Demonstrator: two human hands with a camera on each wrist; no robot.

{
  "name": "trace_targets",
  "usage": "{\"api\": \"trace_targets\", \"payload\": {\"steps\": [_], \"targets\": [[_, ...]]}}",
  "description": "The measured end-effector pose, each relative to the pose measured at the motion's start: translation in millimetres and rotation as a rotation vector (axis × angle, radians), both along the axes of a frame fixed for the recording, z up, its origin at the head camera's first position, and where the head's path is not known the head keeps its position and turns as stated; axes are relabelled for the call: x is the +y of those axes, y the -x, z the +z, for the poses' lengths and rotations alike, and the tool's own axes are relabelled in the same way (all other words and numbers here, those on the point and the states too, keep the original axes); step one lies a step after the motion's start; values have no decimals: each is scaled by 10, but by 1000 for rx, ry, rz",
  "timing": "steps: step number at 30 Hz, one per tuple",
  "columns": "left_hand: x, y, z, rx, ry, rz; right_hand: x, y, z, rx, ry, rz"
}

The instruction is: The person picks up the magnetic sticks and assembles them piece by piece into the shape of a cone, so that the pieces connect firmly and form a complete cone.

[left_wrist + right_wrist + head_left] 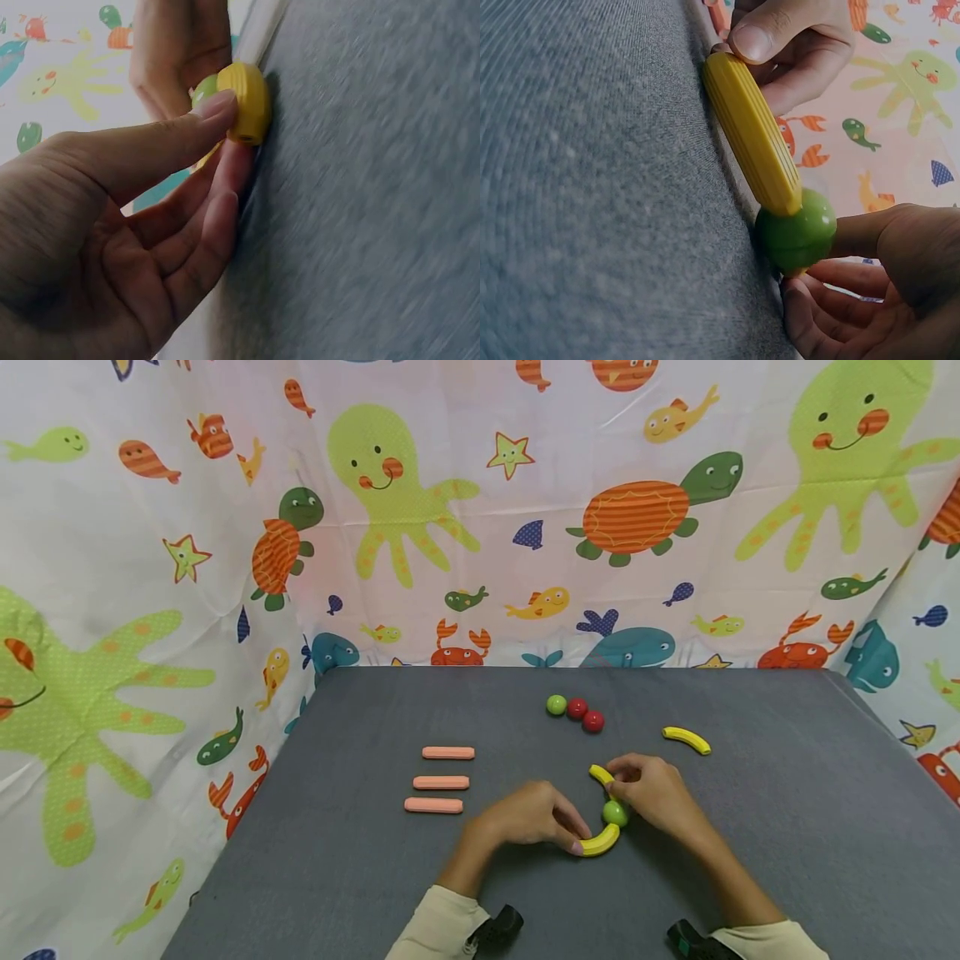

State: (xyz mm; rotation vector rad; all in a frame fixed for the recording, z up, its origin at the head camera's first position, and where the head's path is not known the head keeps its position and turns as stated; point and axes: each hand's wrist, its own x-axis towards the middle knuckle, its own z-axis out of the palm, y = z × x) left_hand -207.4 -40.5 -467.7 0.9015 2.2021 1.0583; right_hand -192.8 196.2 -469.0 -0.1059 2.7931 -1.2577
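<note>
Yellow stick [602, 841] on the grey desk [300, 860], touching a green ball [615, 813], pinched by the fingers of the left hand [532, 817].
At the ball's far side, the right hand's [656, 789] fingers pinch a second yellow stick [599, 773]; farther lie three pink sticks [441, 783], a third yellow stick [686, 740], two red balls [577, 708] and another green ball [557, 705].
</note>
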Motion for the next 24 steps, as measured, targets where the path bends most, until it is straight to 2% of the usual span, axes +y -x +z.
{"api": "trace_targets", "payload": {"steps": [4,13,24], "targets": [[83,-40,-26,-15,-19,-7,3,4,-14,29,-2,2],[240,-119,-68,38,-56,-22,8,6,-25,60,7,25],[284,-152,-73,23,-78,-11,10,15,-42,74,-3,27]]}}
